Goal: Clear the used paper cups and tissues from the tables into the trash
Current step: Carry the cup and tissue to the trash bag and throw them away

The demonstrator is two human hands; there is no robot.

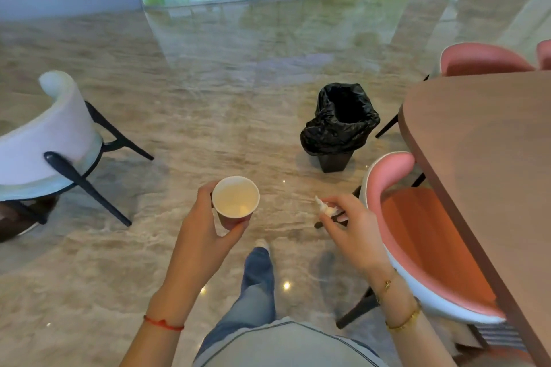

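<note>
My left hand [205, 232] grips a paper cup [235, 201] upright by its side; the cup has a white inside, a reddish outside, and looks empty. My right hand [348, 229] pinches a crumpled white tissue [325, 208] between its fingertips. A trash bin [340, 125] lined with a black bag stands open on the floor ahead and to the right, well beyond both hands. Both hands hover over the floor at about waist height.
A brown table [489, 158] fills the right side, with pink chairs [423, 235] tucked beside it. A white chair with dark legs [53, 140] stands at the left. Glossy marble floor [208, 98] stretches ahead to a glass wall. My leg and shoe show below.
</note>
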